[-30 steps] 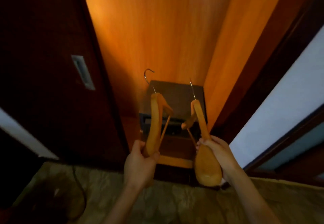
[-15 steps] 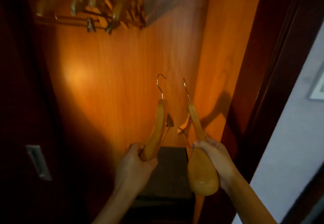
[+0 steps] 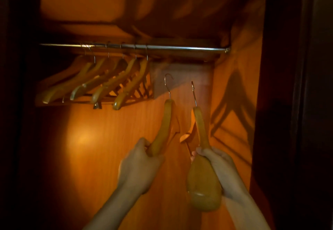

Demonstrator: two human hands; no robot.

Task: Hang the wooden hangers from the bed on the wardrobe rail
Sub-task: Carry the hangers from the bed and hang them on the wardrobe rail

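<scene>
My left hand (image 3: 138, 168) is wrapped tight around one wooden hanger (image 3: 164, 127). My right hand (image 3: 219, 168) squeezes another hanger (image 3: 201, 157). Both hooks point up at 12 o'clock, below the rail (image 3: 180, 48). More hangers (image 3: 108, 84) hang on it at 10 o'clock.

Two wooden hangers stand upright, hooks up, below the wardrobe rail (image 3: 180, 48) and not touching it. The left hanger (image 3: 163, 130), seen edge-on, has its metal hook curling toward 1 o'clock. The right hanger (image 3: 201, 157), at its 3 o'clock, shows a broad rounded end lowest. Several more hangers (image 3: 108, 84) already hang on the rail at 10 o'clock.
</scene>
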